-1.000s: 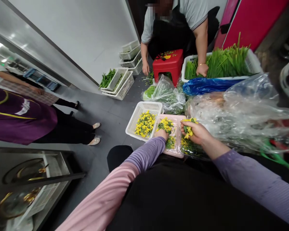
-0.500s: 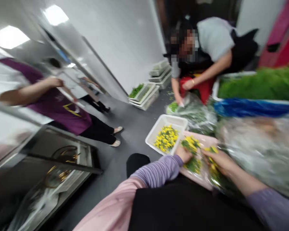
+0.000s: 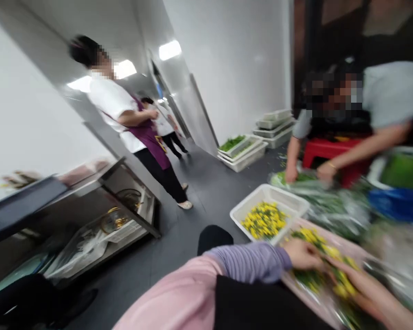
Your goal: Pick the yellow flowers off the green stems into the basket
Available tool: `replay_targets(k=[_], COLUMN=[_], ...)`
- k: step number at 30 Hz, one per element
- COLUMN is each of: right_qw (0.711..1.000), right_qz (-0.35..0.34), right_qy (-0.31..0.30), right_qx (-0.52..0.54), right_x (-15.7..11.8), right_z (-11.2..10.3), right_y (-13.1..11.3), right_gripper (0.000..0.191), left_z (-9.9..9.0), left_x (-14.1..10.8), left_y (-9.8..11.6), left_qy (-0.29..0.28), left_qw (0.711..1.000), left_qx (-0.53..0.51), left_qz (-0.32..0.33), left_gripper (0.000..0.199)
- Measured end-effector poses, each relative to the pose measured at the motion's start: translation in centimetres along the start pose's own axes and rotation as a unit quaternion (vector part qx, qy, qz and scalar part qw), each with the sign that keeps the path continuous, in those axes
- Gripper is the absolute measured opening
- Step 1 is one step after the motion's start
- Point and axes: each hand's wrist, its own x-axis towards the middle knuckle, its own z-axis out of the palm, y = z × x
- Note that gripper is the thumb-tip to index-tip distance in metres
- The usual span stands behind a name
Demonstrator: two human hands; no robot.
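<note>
Over a pink tray [image 3: 296,293] lined with clear plastic, my left hand [image 3: 303,254] has its fingers curled together beside yellow flowers [image 3: 311,236] with green stems. What its fingertips pinch is too blurred to make out. My right hand [image 3: 361,282] meets it from the right, closed on a bunch of yellow flowers [image 3: 342,286] whose stems point down. Just beyond my left hand, a white basket [image 3: 239,213] holds a heap of cut yellow flower heads [image 3: 265,220].
A person [image 3: 392,96] bends over a plastic bag of greens [image 3: 340,206] beside a red stool [image 3: 330,149]. White crates [image 3: 244,158] line the wall. Another person [image 3: 141,123] stands near a metal shelf [image 3: 131,211] at left; someone else [image 3: 167,123] is further back.
The view has swung left, so the baskets and hands appear further right and lower. My left hand has come closer to my right hand, their fingers now nearly meeting.
</note>
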Motion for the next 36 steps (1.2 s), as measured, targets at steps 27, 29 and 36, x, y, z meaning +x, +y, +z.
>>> replay_targets(k=[27,29,36], right_qw=[0.978,0.982,0.983], right_qz=[0.027,0.027,0.045], right_qy=[-0.005,0.006,0.051], right_qx=[0.204,0.187,0.171], right_x=[1.8,1.6,1.4], right_z=[-3.2,-3.0,-2.7], right_y=[-2.4,-2.3,-2.3], right_gripper=[0.018,0.019,0.02], left_z=[-0.2,0.2,0.3], left_x=[5.4,6.3,8.6], left_y=[-5.2,-4.7,-3.4], left_qy=[0.031,0.035,-0.044], left_qw=[0.963,0.945,0.865], left_qx=[0.268,0.318,0.487], left_qz=[0.015,0.063,0.112], left_gripper=[0.019,0.026,0.029])
